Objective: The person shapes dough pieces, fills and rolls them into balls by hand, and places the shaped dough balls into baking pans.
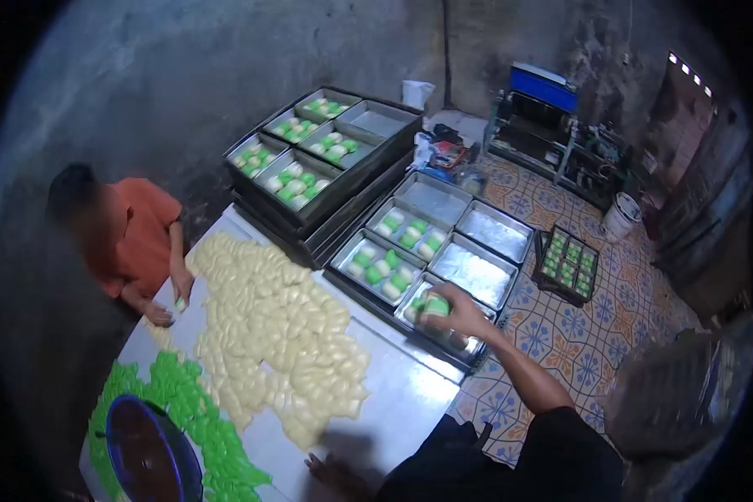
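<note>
My right hand is closed around a green and white dough piece, just above the near compartment of a metal tray. Other green and white dough balls lie in that tray's left compartments. Low in the view, my left hand is in shadow over the white table, with its fingers apart and nothing seen in them. Close to it spreads a mass of cream-coloured dough pieces. Green dough pieces lie further left, around a dark bowl.
Across the table a person in an orange shirt handles a small dough piece. Stacked trays with dough balls stand at the back. Another filled tray rests on the patterned floor, near a white bucket and a blue-topped machine.
</note>
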Tool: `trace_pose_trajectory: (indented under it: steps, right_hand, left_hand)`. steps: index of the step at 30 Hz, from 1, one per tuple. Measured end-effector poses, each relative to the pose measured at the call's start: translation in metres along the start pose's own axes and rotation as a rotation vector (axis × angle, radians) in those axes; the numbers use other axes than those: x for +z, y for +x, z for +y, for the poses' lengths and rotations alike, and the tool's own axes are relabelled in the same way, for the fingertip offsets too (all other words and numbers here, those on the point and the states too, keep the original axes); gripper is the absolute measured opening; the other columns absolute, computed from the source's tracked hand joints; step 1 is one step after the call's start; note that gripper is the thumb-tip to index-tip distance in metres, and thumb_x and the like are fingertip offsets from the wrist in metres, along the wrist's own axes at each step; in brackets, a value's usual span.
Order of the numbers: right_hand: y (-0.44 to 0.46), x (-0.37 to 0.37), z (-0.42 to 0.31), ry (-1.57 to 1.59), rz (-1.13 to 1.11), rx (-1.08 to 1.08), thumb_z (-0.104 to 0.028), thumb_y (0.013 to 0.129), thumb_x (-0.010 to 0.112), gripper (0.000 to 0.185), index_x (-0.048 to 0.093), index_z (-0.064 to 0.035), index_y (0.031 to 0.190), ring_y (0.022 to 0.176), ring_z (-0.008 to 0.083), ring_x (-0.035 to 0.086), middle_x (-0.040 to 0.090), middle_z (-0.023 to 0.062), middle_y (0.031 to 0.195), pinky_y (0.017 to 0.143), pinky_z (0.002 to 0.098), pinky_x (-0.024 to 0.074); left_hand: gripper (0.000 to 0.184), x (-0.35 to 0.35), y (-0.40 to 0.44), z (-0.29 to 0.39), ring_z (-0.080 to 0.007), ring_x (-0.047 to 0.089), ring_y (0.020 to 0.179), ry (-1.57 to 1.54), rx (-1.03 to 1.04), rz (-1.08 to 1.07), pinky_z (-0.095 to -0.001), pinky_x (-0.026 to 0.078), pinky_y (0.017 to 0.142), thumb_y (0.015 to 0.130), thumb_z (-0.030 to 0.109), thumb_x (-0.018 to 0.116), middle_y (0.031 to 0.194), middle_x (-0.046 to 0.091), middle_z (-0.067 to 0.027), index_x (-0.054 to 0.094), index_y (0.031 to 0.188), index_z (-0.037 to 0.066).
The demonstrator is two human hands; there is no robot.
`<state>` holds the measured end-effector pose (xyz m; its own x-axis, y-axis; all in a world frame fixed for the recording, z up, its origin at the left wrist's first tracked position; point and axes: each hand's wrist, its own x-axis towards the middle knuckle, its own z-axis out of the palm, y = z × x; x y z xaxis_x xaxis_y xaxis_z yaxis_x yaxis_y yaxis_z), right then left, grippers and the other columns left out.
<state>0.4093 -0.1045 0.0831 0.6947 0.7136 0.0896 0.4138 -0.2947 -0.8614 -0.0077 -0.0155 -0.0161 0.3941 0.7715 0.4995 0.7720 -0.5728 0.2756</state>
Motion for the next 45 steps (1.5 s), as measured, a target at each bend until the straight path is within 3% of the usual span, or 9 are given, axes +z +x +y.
trace_pose_trajectory:
  steps: [5, 9, 11, 19, 25, 35, 38, 40, 45]
  right_hand:
    - [0.080, -0.040, 0.087, -0.317, 0.313, 0.053, -0.043, 0.069, 0.077, 0.077, 0.051, -0.0004, 0.127, 0.117, 0.0365, 0.050, 0.052, 0.0241, 0.126, 0.098, 0.0424, 0.0405]
    - [0.081, -0.017, 0.090, -0.455, 0.399, -0.050, -0.044, 0.074, 0.072, 0.083, 0.038, -0.0014, 0.137, 0.128, 0.0419, 0.035, 0.038, 0.0259, 0.138, 0.099, 0.0510, 0.0367]
    - [0.060, 0.010, 0.070, -0.132, 0.431, -0.092, -0.036, 0.078, 0.069, 0.068, 0.046, -0.0009, 0.130, 0.121, 0.0388, 0.044, 0.046, 0.0238, 0.131, 0.098, 0.0468, 0.0388]
    - [-0.069, 0.151, -0.033, 0.150, -0.920, -0.556, -0.020, 0.087, 0.060, 0.045, 0.050, -0.0049, 0.128, 0.119, 0.0333, 0.047, 0.050, 0.0165, 0.127, 0.100, 0.0403, 0.0391]
    - [-0.132, 0.256, -0.038, -0.276, -0.900, -1.132, -0.026, 0.087, 0.059, 0.048, 0.048, -0.0080, 0.130, 0.127, 0.0287, 0.035, 0.049, 0.0132, 0.127, 0.105, 0.0394, 0.0302]
    - [-0.128, 0.253, -0.121, 0.654, -1.197, -0.163, -0.011, 0.083, 0.069, 0.044, 0.055, -0.0068, 0.125, 0.112, 0.0223, 0.053, 0.053, 0.0105, 0.115, 0.093, 0.0320, 0.0441]
    - [-0.143, 0.240, -0.162, 0.505, -0.880, -0.305, -0.012, 0.087, 0.065, 0.031, 0.061, -0.0057, 0.117, 0.086, 0.0176, 0.057, 0.055, 0.0083, 0.095, 0.075, 0.0283, 0.0471]
    - [-0.152, 0.252, -0.164, 0.439, -0.855, -0.355, -0.012, 0.088, 0.063, 0.021, 0.066, -0.0039, 0.107, 0.076, 0.0158, 0.055, 0.054, 0.0068, 0.085, 0.069, 0.0287, 0.0460]
    - [-0.140, 0.281, -0.183, 0.526, -0.894, -0.509, -0.038, 0.092, 0.055, 0.038, 0.064, -0.0088, 0.116, 0.106, 0.0231, 0.048, 0.045, 0.0134, 0.120, 0.090, 0.0352, 0.0406]
  left_hand:
    - [0.041, 0.039, -0.031, -0.042, -0.0240, 0.062, 0.083, -1.072, -0.564, 0.372, -0.0396, 0.052, 0.077, 0.094, 0.036, 0.052, 0.091, 0.065, -0.0144, 0.062, 0.097, -0.003]
    - [0.032, 0.008, 0.006, -0.016, -0.0138, 0.059, 0.077, -1.024, -0.633, 0.131, -0.0279, 0.052, 0.070, 0.094, 0.038, 0.047, 0.091, 0.064, -0.0042, 0.058, 0.106, 0.011]
    - [0.039, 0.026, 0.007, -0.028, -0.0269, 0.053, 0.100, -1.032, -0.811, 0.123, -0.0387, 0.043, 0.089, 0.089, 0.031, 0.056, 0.106, 0.057, -0.0150, 0.054, 0.114, 0.001]
    - [0.025, -0.013, 0.004, 0.008, -0.0196, 0.055, 0.098, -0.826, -0.924, 0.630, -0.0320, 0.041, 0.092, 0.091, 0.014, 0.050, 0.102, 0.060, -0.0137, 0.058, 0.105, -0.005]
    - [0.021, -0.043, -0.018, 0.008, -0.0180, 0.058, 0.074, -0.799, -1.002, 0.628, -0.0323, 0.049, 0.073, 0.090, 0.014, 0.048, 0.081, 0.062, -0.0083, 0.059, 0.096, -0.003]
    - [0.031, -0.080, 0.008, 0.034, -0.0195, 0.058, 0.098, -0.896, -0.978, 0.150, -0.0314, 0.045, 0.087, 0.088, 0.008, 0.056, 0.107, 0.061, -0.0103, 0.057, 0.119, 0.003]
    - [0.031, -0.073, 0.010, 0.018, -0.0202, 0.058, 0.093, -0.464, -0.615, 0.213, -0.0303, 0.045, 0.085, 0.085, 0.010, 0.062, 0.107, 0.062, -0.0131, 0.059, 0.115, 0.001]
    - [0.027, -0.078, 0.013, 0.011, -0.0194, 0.061, 0.084, -0.508, -0.807, 0.227, -0.0281, 0.047, 0.077, 0.080, 0.013, 0.070, 0.094, 0.066, -0.0126, 0.065, 0.103, 0.001]
    - [0.014, -0.085, 0.008, -0.020, -0.0129, 0.061, 0.070, -0.920, -0.877, 0.217, -0.0268, 0.046, 0.063, 0.080, 0.010, 0.071, 0.082, 0.068, -0.0072, 0.069, 0.087, -0.002]
